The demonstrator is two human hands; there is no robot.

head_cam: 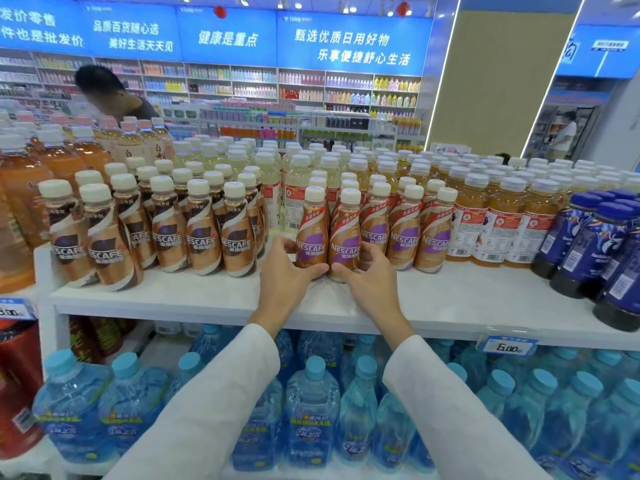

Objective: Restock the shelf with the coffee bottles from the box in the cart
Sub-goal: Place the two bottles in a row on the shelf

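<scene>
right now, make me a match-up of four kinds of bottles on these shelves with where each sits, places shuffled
Things
1. front two purple-label coffee bottles
2. brown-label coffee bottles
3. dark blue bottles
4. water bottles

Places
a. right end of the top shelf
b. under the top shelf
c. gripped by the left hand and right hand
d. top shelf, left of the hands

Pairs: 1-c, 2-d, 3-a, 4-b
</scene>
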